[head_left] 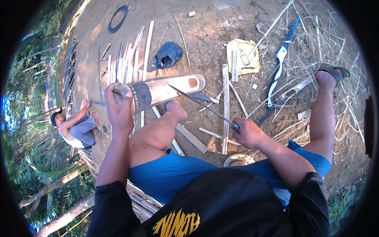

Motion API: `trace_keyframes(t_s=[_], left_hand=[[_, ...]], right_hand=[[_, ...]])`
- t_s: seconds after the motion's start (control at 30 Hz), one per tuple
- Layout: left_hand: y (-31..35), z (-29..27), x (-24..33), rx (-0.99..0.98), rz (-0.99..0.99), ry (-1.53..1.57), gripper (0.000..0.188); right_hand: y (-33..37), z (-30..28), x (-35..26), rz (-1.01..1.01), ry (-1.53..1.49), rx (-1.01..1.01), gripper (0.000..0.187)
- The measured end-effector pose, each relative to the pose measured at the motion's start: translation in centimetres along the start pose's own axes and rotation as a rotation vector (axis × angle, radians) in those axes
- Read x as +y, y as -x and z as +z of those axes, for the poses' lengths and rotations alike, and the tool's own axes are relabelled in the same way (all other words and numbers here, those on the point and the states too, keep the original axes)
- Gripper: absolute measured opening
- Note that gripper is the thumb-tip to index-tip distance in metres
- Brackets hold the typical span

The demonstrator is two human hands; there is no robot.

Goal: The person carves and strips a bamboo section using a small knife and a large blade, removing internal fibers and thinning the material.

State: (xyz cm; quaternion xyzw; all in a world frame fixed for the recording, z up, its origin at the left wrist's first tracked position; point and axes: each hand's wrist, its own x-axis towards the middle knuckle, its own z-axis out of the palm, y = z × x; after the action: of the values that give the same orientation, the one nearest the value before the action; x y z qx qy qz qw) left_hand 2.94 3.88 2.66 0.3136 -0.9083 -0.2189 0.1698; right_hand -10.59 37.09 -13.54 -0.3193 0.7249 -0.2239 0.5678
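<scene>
My left hand [120, 108] is wrapped round the near-left end of a thick bamboo tube [160, 91], whose hollow end opens toward me. A dark band runs round the tube close to that hand. Along its upper side the bamboo is cut away to a pale surface, with a brown hole near the far right end. My right hand [249, 133] grips the dark handle of a knife [204, 106] with a long, thin blade. The blade slants up and leftward, its tip at the pale cut part of the tube. Whether the tip touches the bamboo I cannot tell.
Pale bamboo strips [148, 47] lie beyond the tube, beside a black plastic bag [169, 55]. A pruning saw [281, 55] and a yellow wrapper [252, 65] lie rightward among shavings [327, 35]. Another person [81, 128] squats at left. A dark coil [117, 19] lies farther off.
</scene>
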Motion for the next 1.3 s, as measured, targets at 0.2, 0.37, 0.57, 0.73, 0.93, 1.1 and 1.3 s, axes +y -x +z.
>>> trace_keyframes(t_s=[0.2, 0.37, 0.57, 0.73, 0.93, 1.1, 1.3], left_hand=[[-0.4, -0.2, -0.8, -0.016, 0.100, -0.026, 0.040], [-0.2, -0.5, -0.4, -0.067, 0.081, -0.007, 0.042], [-0.3, -0.4, -0.1, -0.073, 0.168, -0.016, 0.041], [-0.4, -0.4, 0.2, -0.082, 0.137, 0.016, 0.041], [-0.4, -0.3, -1.0, -0.009, 0.182, 0.014, 0.041], [-0.6, -0.3, -1.0, -0.001, 0.206, 0.011, 0.043], [-0.6, -0.8, -1.4, -0.009, 0.211, 0.014, 0.045]], right_hand=[[0.0, -0.4, 1.1, -0.012, -0.088, -0.016, 0.035], [-0.8, 0.2, 5.1, 0.140, -0.044, 0.046, 0.037], [-2.6, 3.0, 8.8, 0.274, 0.112, 0.085, 0.036], [-4.6, 5.8, 11.7, 0.385, 0.300, 0.023, 0.041], [-4.7, 5.3, 5.2, 0.086, 0.296, 0.239, 0.049], [-10.6, 4.5, -4.1, -0.594, 0.002, 0.621, 0.042], [-17.5, 4.0, -10.2, -0.795, -0.121, 0.594, 0.034]])
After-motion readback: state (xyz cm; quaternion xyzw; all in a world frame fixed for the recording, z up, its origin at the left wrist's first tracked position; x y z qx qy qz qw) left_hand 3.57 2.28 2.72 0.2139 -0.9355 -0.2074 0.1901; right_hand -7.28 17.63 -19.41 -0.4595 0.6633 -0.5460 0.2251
